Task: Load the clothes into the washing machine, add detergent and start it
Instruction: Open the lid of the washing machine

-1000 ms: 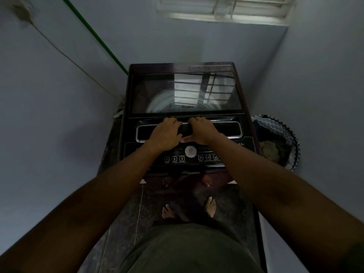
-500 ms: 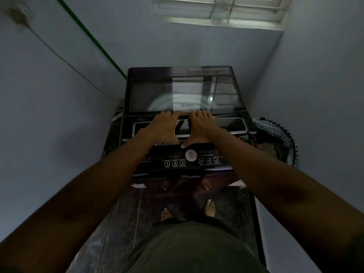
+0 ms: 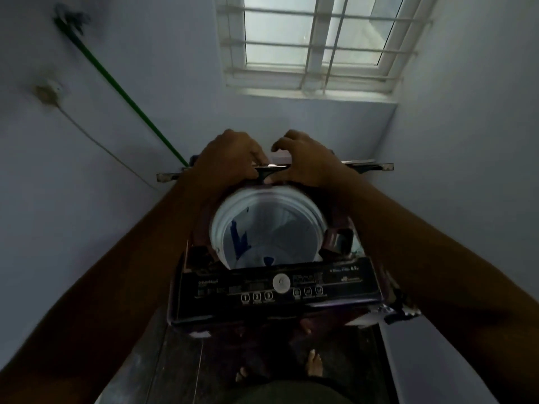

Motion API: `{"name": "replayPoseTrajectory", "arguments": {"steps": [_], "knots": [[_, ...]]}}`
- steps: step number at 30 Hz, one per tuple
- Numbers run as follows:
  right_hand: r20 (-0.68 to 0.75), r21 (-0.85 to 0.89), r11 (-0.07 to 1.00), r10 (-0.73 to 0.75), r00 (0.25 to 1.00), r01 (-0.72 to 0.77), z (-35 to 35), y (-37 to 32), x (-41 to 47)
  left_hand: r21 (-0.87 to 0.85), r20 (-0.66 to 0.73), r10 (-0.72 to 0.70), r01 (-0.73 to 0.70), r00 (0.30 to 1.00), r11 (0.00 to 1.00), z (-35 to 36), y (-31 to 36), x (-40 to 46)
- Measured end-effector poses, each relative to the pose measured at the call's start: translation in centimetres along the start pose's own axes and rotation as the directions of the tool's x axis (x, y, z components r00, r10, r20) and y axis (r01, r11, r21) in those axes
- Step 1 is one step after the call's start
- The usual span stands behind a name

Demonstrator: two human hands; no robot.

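A dark top-loading washing machine (image 3: 277,284) stands in front of me, its control panel with a round knob facing me. Its lid (image 3: 369,166) is swung up and shows edge-on. My left hand (image 3: 230,158) and my right hand (image 3: 309,163) grip the lid's front edge side by side, fingers curled over it and thumbs below. The white drum (image 3: 217,228) lies uncovered beneath my hands. Something blue (image 3: 239,239) shows on the drum's inner left wall, too blurred to identify. No clothes or detergent are visible outside the machine.
Blue-grey walls close in on both sides. A barred window (image 3: 315,42) sits above the machine. A green pole (image 3: 122,91) leans along the left wall. A patterned basket rim (image 3: 404,312) peeks out under my right forearm. My bare feet (image 3: 315,365) stand on dark floor.
Both hands have lifted the lid from flat and closed to upright. The drum, covered by the glass lid before, is now uncovered. My view has tilted up toward the window.
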State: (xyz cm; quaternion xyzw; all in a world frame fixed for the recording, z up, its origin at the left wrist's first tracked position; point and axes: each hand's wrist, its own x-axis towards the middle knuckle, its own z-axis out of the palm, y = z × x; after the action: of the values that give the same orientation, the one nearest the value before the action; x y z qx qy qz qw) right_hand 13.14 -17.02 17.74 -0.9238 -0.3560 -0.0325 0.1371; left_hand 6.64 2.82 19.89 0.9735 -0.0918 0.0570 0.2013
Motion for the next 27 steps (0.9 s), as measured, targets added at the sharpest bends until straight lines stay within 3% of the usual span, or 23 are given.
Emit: {"name": "replayPoseTrajectory", "arguments": {"steps": [3,6,12,15,18,22,27], "knots": [[-0.191,-0.088,0.994,-0.075,0.979,0.059,-0.1,-0.4,0.7,-0.016,-0.111,0.022,-0.024,0.994,1.000,-0.7,-0.4,0.8],[-0.392,-0.121,0.988,-0.132,0.911,0.092,0.8,-0.8,1.7,0.041,-0.293,0.111,-0.103,0.950,0.994,0.3,-1.1,1.5],[-0.589,-0.159,0.985,-0.154,0.794,0.073,1.8,-0.6,4.1,0.249,-0.478,0.232,-0.123,0.847,0.961,3.3,-2.2,4.6],[-0.548,-0.216,0.976,-0.143,0.824,0.026,1.5,0.1,5.8,0.355,-0.451,0.239,-0.072,0.860,0.932,3.2,-2.0,6.1],[-0.467,-0.203,0.979,-0.110,0.877,0.014,0.9,0.5,7.5,0.364,-0.445,0.194,-0.021,0.874,0.931,3.2,-2.1,7.3],[-0.434,-0.236,0.971,-0.133,0.891,0.030,-0.1,1.9,9.4,0.364,-0.446,0.150,0.026,0.882,0.931,2.9,-3.1,9.8],[-0.395,-0.295,0.949,-0.018,0.919,-0.108,-0.8,3.7,12.4,0.354,-0.425,0.114,0.050,0.898,0.934,1.5,-4.1,13.5]]}}
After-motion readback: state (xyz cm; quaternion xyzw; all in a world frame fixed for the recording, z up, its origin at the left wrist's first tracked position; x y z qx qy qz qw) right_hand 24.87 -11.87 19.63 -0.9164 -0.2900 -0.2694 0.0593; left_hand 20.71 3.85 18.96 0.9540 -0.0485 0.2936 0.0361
